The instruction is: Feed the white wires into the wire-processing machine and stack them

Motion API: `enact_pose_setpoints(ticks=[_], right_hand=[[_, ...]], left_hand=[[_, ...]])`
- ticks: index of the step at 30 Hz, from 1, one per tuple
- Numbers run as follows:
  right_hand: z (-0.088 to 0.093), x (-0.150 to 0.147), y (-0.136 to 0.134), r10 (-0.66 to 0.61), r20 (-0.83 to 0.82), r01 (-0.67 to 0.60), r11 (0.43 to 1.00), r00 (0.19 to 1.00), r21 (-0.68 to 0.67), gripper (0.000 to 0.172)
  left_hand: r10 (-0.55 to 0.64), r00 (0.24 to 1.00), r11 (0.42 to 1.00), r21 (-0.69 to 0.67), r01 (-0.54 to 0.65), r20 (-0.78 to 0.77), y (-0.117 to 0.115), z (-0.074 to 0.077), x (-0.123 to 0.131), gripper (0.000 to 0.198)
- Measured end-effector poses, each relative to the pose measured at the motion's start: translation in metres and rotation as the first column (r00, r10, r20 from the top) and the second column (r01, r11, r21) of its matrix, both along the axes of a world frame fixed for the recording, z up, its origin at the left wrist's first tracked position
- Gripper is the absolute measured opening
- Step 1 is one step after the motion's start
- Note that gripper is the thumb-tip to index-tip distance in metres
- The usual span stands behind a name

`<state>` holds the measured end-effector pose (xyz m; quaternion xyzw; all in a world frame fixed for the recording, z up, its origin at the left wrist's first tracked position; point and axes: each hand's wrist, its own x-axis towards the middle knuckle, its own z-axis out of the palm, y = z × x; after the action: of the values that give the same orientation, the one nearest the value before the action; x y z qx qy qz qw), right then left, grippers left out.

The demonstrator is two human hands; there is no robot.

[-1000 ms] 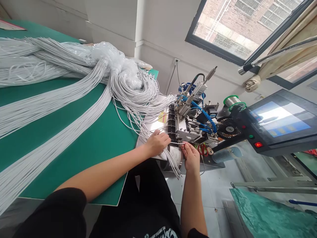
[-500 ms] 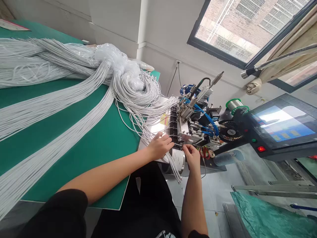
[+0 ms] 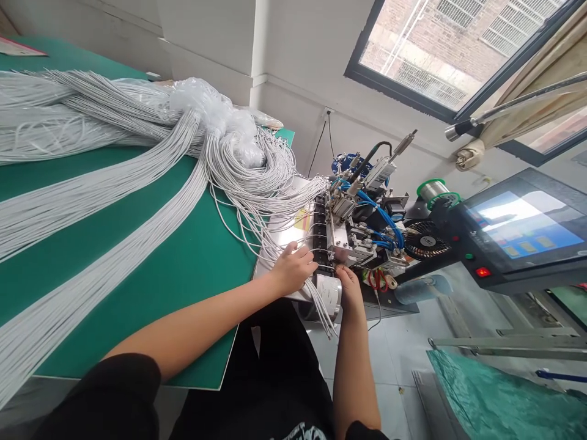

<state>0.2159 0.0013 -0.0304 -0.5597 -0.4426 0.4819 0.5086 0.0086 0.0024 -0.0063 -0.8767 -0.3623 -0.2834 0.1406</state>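
Note:
My left hand (image 3: 293, 267) rests curled at the edge of the machine's metal plate (image 3: 280, 231), its fingers closed on a thin white cable (image 3: 316, 252) that runs into the black clamp row (image 3: 320, 232). My right hand (image 3: 348, 287) is pinched on the cable's end right at the front of the small wire-soldering machine (image 3: 362, 220). A bunch of finished white cables (image 3: 321, 305) hangs down between my two hands. Large bundles of white cables (image 3: 137, 146) spread across the green table (image 3: 174, 263) on my left.
A touch-screen control box (image 3: 518, 229) with a red button stands on the right. A small black fan (image 3: 424, 237) and a solder spool (image 3: 433, 190) sit behind the machine. Green plastic sheeting (image 3: 499, 397) lies on the floor at lower right. A window is above.
My right hand has moved up and forward from below the machine to its clamp row, carrying the cable end in. My left hand has stayed near the plate's edge.

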Motion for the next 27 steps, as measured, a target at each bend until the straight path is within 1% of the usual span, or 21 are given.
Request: enact_pose_setpoints(ticks=[4,7,9,11,12,14,15,17,19,21,23,25,27], right_hand=[[-0.002,0.002,-0.005,-0.014,0.009,0.014,1.0,1.0,0.022,0.032],[-0.004,0.011,-0.015,-0.049,0.093,0.045,0.998,0.995,0.041,0.035],[-0.003,0.02,-0.025,-0.083,0.15,0.075,0.996,0.985,0.054,0.036],[0.001,0.031,-0.039,-0.092,0.214,0.079,0.995,0.972,0.068,0.036],[0.005,0.036,-0.047,-0.076,0.26,0.06,0.996,0.963,0.068,0.036],[0.017,0.044,-0.064,0.012,0.373,-0.028,0.999,0.928,0.037,0.036],[0.024,0.046,-0.072,0.085,0.429,-0.093,0.996,0.9,-0.001,0.036],[0.039,0.049,-0.087,0.242,0.506,-0.225,0.97,0.828,-0.096,0.034],[0.05,0.047,-0.098,0.407,0.537,-0.36,0.912,0.739,-0.197,0.032],[0.056,0.043,-0.105,0.543,0.542,-0.462,0.837,0.642,-0.293,0.031],[0.057,0.038,-0.107,0.613,0.547,-0.506,0.786,0.57,-0.355,0.028],[0.055,0.033,-0.107,0.632,0.562,-0.522,0.769,0.534,-0.368,0.025],[0.053,0.03,-0.107,0.63,0.583,-0.542,0.764,0.513,-0.35,0.023]], left_hand=[[0.013,1.0,0.999,-0.038,-0.014,-0.018,0.0,0.002,-0.001,0.024],[0.026,0.999,0.997,-0.077,-0.028,-0.032,0.0,0.003,-0.002,0.021],[0.034,0.999,0.994,-0.101,-0.037,-0.034,0.0,0.004,-0.002,0.024],[0.058,0.998,0.991,-0.12,-0.059,-0.015,-0.001,0.004,-0.002,0.03],[0.072,0.997,0.989,-0.126,-0.071,-0.001,-0.001,0.004,-0.002,0.033],[0.084,0.996,0.988,-0.135,-0.081,0.018,-0.001,0.004,-0.003,0.036],[0.079,0.997,0.988,-0.137,-0.075,0.021,-0.002,0.004,-0.003,0.036],[0.057,0.998,0.989,-0.138,-0.054,0.02,-0.002,0.005,-0.003,0.035],[0.044,0.999,0.989,-0.139,-0.041,0.021,-0.003,0.005,-0.003,0.035],[0.043,0.999,0.99,-0.137,-0.039,0.027,-0.003,0.005,-0.004,0.035],[0.045,0.998,0.99,-0.132,-0.04,0.035,-0.003,0.005,-0.004,0.035],[0.041,0.998,0.992,-0.122,-0.036,0.04,-0.003,0.005,-0.004,0.035],[0.035,0.998,0.994,-0.108,-0.031,0.043,-0.003,0.005,-0.005,0.035]])
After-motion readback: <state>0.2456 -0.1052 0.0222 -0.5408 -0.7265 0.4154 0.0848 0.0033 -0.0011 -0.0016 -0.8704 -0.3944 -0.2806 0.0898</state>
